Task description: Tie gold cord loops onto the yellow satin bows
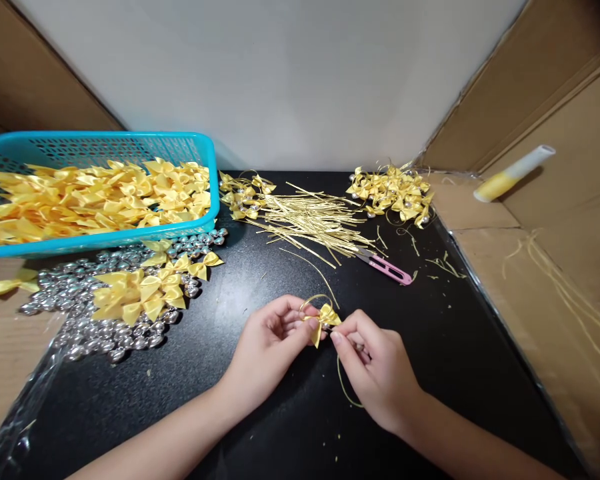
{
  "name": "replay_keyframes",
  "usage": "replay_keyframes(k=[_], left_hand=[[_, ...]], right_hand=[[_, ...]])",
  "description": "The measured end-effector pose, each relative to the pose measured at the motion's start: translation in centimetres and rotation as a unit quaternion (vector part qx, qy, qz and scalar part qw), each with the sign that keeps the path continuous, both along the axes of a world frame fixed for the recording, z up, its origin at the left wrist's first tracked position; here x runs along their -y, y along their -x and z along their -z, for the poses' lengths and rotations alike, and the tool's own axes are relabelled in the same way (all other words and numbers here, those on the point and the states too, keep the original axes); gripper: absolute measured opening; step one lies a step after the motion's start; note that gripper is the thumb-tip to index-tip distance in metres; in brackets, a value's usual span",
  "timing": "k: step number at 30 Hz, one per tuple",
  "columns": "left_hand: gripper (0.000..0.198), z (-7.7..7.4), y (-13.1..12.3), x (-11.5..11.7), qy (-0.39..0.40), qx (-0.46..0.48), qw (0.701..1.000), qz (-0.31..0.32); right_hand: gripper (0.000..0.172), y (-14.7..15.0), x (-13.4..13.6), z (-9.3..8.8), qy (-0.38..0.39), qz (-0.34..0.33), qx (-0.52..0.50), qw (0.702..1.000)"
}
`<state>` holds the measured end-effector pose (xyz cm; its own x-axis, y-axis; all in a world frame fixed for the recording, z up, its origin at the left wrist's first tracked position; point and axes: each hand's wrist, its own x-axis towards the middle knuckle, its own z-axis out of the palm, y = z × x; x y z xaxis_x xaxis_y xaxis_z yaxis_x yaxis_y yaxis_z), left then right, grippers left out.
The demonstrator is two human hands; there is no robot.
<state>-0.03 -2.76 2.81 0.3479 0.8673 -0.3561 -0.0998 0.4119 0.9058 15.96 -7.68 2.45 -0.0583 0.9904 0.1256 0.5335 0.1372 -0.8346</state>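
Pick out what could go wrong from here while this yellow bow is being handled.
The yellow bow is pinched in the left grip, so it could slip or get creased. The gold string curving beside the right grip might snag or tangle. The silver beads lie loose in a pile, so a knock could scatter them.

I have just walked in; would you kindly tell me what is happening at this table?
A person holds a yellow bow in the left hand. The right hand has thumb and forefinger pinched together beside it; what is between them is too small to tell. At left, a blue basket holds many more bows, with silver beads spread in front. Beyond the hands lie gold strips, pink snips and a pile of beaded bows.
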Motion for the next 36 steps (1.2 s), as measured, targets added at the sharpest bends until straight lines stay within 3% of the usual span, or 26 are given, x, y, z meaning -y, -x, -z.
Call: replay_keyframes(k=[11, 26, 36], left_hand=[[0.017, 0.04, -0.06, 0.01, 0.056, 0.054, 0.997, -0.002], [0.015, -0.06, -0.18, -0.09, 0.059, 0.057, 0.997, -0.005], [0.014, 0.12, -0.03, 0.2, 0.048, 0.085, 0.995, 0.006]], right_hand=[[0.016, 0.07, 0.04, -0.04, 0.007, 0.004, -0.03, 1.0], [0.016, 0.03, 0.0, 0.22, 0.009, 0.0, -0.05, 0.999], [0.018, -0.13, -0.44, 0.22, 0.093, 0.001, -0.158, 0.983]])
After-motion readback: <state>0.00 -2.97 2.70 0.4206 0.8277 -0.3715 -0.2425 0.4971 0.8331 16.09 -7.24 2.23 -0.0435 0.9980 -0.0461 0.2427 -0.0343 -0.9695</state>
